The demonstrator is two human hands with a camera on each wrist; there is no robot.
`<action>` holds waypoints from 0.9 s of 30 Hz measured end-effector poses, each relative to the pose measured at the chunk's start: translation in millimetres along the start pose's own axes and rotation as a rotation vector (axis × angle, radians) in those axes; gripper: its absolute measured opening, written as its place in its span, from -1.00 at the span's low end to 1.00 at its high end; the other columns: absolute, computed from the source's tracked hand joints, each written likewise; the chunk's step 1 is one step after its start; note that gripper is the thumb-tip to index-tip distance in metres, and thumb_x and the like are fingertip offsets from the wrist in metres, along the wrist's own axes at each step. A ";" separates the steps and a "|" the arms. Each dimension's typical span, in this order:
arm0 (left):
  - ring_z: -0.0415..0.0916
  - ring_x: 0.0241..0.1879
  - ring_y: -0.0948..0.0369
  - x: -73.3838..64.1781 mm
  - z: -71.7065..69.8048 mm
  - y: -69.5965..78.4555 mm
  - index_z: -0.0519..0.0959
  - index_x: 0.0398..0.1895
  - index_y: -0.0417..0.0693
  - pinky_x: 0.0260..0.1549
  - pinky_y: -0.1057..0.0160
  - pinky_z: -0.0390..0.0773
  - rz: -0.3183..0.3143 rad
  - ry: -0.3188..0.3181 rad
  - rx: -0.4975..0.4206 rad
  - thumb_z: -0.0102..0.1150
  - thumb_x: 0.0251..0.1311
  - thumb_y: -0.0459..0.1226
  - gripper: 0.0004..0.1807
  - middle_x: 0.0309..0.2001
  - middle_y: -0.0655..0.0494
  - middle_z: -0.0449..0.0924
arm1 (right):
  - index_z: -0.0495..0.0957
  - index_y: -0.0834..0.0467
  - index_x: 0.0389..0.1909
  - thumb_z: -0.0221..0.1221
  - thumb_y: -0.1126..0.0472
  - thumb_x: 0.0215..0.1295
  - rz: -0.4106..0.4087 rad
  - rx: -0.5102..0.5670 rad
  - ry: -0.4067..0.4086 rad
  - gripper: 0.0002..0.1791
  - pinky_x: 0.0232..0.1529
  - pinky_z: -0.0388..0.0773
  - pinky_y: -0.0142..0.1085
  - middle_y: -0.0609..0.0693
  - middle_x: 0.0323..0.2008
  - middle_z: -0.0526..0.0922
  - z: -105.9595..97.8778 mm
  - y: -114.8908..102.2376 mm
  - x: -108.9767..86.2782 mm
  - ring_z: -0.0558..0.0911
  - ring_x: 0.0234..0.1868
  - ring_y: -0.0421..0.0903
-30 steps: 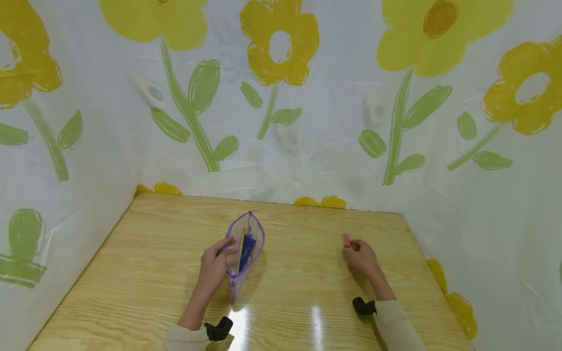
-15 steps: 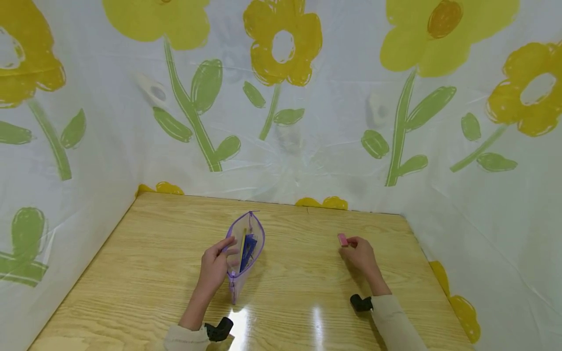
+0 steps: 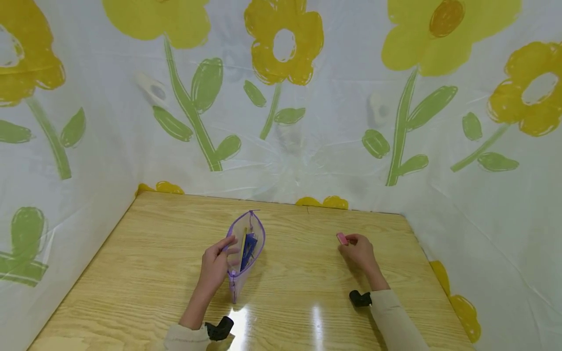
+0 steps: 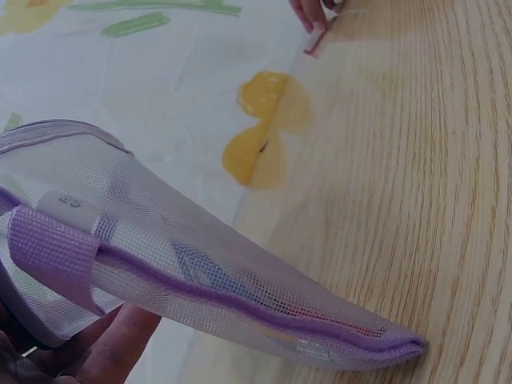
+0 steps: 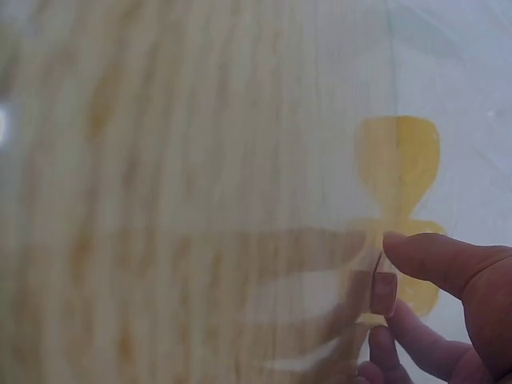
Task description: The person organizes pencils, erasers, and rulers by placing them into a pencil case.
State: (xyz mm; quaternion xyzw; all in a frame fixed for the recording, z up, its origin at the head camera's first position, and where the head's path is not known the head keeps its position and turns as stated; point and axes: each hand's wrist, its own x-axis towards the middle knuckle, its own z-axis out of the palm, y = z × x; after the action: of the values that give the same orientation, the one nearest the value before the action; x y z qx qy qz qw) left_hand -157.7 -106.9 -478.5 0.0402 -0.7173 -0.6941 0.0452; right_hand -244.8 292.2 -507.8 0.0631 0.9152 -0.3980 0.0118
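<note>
My left hand point(image 3: 214, 270) grips the left side of a see-through mesh pencil pouch point(image 3: 234, 287) with purple trim, its fingers inside the open mouth. In the left wrist view the pouch point(image 4: 160, 264) tapers down toward the table, and only part of the hand shows below it. Inside lie a blue ruler-like piece point(image 3: 249, 246) and a thin yellow stick point(image 3: 244, 238); other contents are blurred by the mesh. To the right, my right hand point(image 3: 361, 251) pinches a small pink eraser point(image 3: 341, 238) between thumb and fingers. Whether the eraser point(image 5: 384, 294) touches the table cannot be told.
The wooden table point(image 3: 294, 273) ends at a white flowered sheet point(image 3: 307, 161) that rises at the back and on both sides. A black wrist mount point(image 3: 361, 298) sits on the right arm, another mount point(image 3: 219, 328) on the left.
The right hand has shifted slightly left with the eraser, which has tilted a little in its fingers. The left hand and the pouch have stayed nearly still.
</note>
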 end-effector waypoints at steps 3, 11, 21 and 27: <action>0.56 0.17 -0.24 0.4 -0.5 -0.7 0.37 0.38 -0.46 -0.09 0.17 0.79 0.002 -0.001 -0.005 -0.37 0.36 -0.55 -0.45 0.28 -0.40 0.47 | 0.52 0.46 0.15 0.32 0.24 0.27 0.004 0.016 0.008 -0.49 0.19 0.56 0.16 0.42 0.10 0.57 0.6 0.5 2.3 0.54 0.15 0.29; 0.54 0.18 -0.25 -0.7 -1.5 0.3 0.35 0.38 -0.47 -0.08 0.16 0.79 0.002 -0.002 -0.028 -0.39 0.36 -0.56 -0.44 0.29 -0.41 0.45 | 0.57 0.43 0.11 0.30 0.26 0.29 0.023 0.023 -0.003 -0.56 0.00 0.61 -0.05 0.35 0.02 0.61 -1.1 1.7 7.0 0.58 0.00 0.16; 0.55 0.17 -0.25 1.4 -0.8 3.1 0.36 0.38 -0.47 -0.07 0.17 0.78 0.012 0.002 -0.028 -0.35 0.35 -0.56 -0.45 0.29 -0.42 0.45 | 0.56 0.44 0.13 0.25 0.31 0.32 0.011 0.058 -0.006 -0.59 -0.03 0.58 -0.12 0.36 0.03 0.59 -4.5 -1.7 7.2 0.55 -0.01 0.16; 0.55 0.17 -0.26 -2.4 -1.0 2.2 0.36 0.37 -0.48 -0.08 0.19 0.79 0.006 0.002 -0.015 -0.36 0.35 -0.56 -0.45 0.28 -0.42 0.46 | 0.57 0.41 0.11 0.26 0.30 0.33 0.019 0.085 -0.013 -0.62 0.02 0.60 -0.09 0.34 0.04 0.61 -2.8 1.2 3.1 0.58 0.03 0.17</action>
State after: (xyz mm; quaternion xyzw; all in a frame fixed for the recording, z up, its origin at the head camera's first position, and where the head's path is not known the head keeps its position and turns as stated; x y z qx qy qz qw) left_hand -155.2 -107.5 -476.3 0.0385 -0.7120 -0.6995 0.0485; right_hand -247.7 295.3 -507.0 0.0696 0.8967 -0.4367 0.0190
